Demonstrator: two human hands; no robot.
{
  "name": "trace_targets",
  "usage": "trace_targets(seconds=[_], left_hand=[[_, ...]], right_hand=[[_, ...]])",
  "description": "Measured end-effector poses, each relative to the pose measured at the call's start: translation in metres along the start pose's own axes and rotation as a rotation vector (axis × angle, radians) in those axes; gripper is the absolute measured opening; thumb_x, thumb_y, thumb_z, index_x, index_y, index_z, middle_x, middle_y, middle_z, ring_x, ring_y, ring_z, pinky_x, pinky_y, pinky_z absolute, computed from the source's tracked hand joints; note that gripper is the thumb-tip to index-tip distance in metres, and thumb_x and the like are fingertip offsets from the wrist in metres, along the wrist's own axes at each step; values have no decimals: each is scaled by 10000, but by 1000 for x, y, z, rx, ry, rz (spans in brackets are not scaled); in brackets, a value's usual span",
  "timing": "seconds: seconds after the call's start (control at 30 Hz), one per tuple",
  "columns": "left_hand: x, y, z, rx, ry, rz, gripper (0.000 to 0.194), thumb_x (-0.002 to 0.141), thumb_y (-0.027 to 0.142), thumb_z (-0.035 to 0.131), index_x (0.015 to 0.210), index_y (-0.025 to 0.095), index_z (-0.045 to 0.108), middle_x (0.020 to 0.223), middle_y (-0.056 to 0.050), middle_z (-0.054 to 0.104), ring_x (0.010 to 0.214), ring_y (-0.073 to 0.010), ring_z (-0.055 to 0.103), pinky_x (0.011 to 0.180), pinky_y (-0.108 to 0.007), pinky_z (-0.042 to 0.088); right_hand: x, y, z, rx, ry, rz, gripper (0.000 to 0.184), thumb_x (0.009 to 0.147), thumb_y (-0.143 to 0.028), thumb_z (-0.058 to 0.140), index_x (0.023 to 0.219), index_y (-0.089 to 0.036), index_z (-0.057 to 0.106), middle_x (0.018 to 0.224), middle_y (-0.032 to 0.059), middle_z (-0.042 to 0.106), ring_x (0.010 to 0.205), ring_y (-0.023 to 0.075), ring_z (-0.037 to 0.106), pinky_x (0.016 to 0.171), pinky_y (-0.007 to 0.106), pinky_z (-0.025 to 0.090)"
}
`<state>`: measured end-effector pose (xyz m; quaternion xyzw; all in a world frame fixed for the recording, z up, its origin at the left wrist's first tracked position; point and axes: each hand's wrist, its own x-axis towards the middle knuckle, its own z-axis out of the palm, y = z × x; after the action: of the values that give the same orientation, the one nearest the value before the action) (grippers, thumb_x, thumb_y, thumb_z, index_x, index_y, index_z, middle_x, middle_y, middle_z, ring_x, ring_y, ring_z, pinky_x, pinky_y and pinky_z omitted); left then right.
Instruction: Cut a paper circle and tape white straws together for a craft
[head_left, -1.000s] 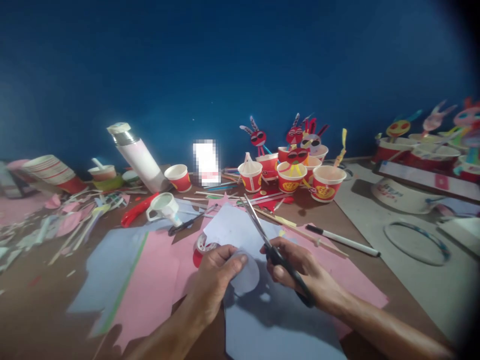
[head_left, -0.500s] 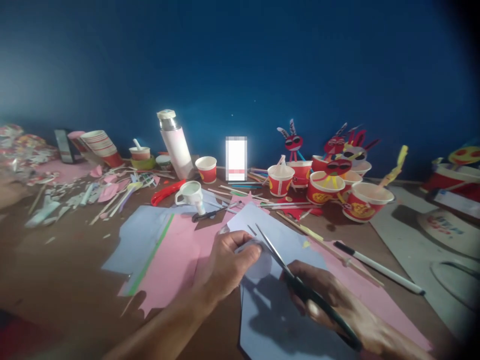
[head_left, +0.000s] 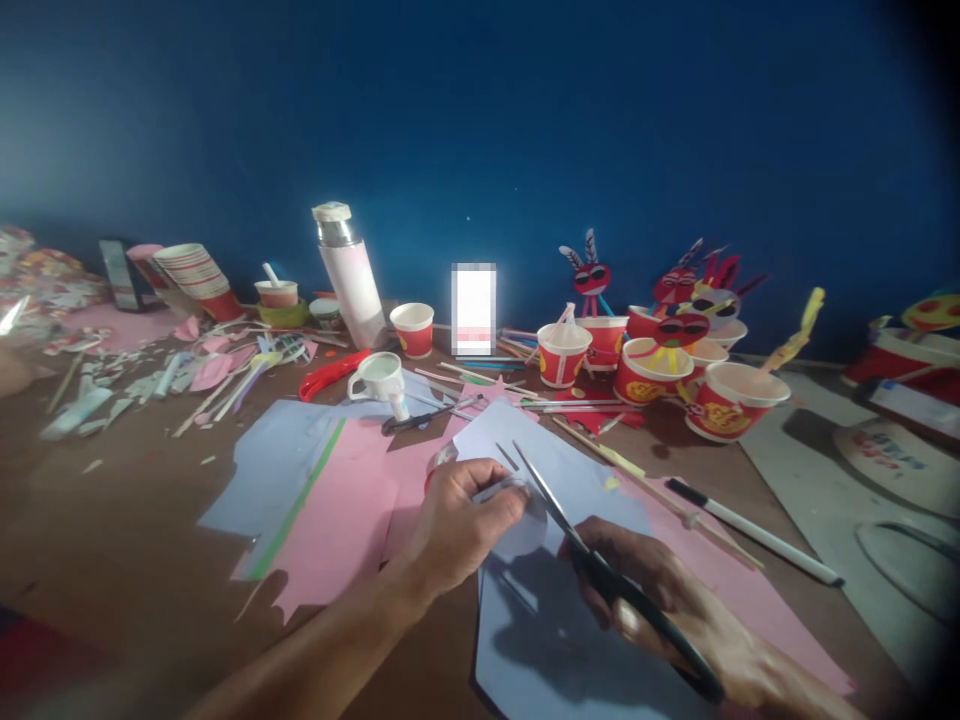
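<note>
Left hand [head_left: 469, 520] pinches the pale paper piece [head_left: 529, 532] above a blue paper sheet [head_left: 517, 685], its visible edge already rounded! Right hand [head_left: 664, 580] grips black-handled scissors [head_left: 604, 575], blades parted right beside it; fingers hide any edge left uncut.

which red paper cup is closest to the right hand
The red paper cup with the tall twisted yellow strip rising from it; the other red paper cups stand farther from the right hand.
</note>
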<state>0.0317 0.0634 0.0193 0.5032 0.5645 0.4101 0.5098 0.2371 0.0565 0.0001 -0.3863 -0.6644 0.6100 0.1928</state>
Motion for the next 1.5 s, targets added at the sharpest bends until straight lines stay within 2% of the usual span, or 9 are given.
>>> trace_targets(seconds=[0.47,0.6,0.77,0.93,1.13,1.23,1.5], left_hand=[[0,-2,1,-38,-37,-9,211,677,331,572,568,151,571,479,37,399,470,-87,356,437,-209,269],[-2,3,1,-31,-30,-9,199,674,320,575,564,154,577,479,35,428,471,-92,375,450,-214,285],[-3,4,0,-29,-35,-26,176,678,305,574,593,155,607,494,29,474,463,-93,405,447,-210,297],[-3,3,-1,-36,-48,-44,160,685,288,572,612,154,621,492,33,477,446,-82,395,429,-201,279],[-2,5,-2,-35,-41,-33,144,680,260,576,586,157,612,487,35,469,444,-81,394,438,-199,290],[-1,4,-4,-34,-78,-34,139,683,258,572,591,157,600,498,35,466,461,-85,399,447,-199,302],[-1,4,-5,-33,-98,-80,138,689,268,570,618,157,614,507,30,495,475,-97,428,451,-202,321]], right_hand=[[1,5,2,76,-8,7,526,709,-676,565,887,-182,557,671,-19,449,597,112,373,567,226,378],[0,5,2,85,-26,1,512,720,-658,573,891,-176,555,657,-24,446,580,101,366,542,211,362],[1,8,1,101,-4,22,570,669,-702,587,881,-173,565,666,-13,463,576,101,368,488,198,323],[1,8,0,103,-9,30,572,664,-698,595,875,-167,562,662,-11,470,584,106,381,510,212,328],[-1,11,0,69,-10,74,416,719,-536,637,888,-163,560,655,-9,496,578,112,430,545,233,352],[-1,13,-1,15,3,89,322,741,-434,633,910,-171,559,652,-7,511,577,117,449,545,238,355],[1,12,-1,-4,37,127,274,712,-312,659,919,-162,559,641,-10,551,558,111,464,530,230,362]])
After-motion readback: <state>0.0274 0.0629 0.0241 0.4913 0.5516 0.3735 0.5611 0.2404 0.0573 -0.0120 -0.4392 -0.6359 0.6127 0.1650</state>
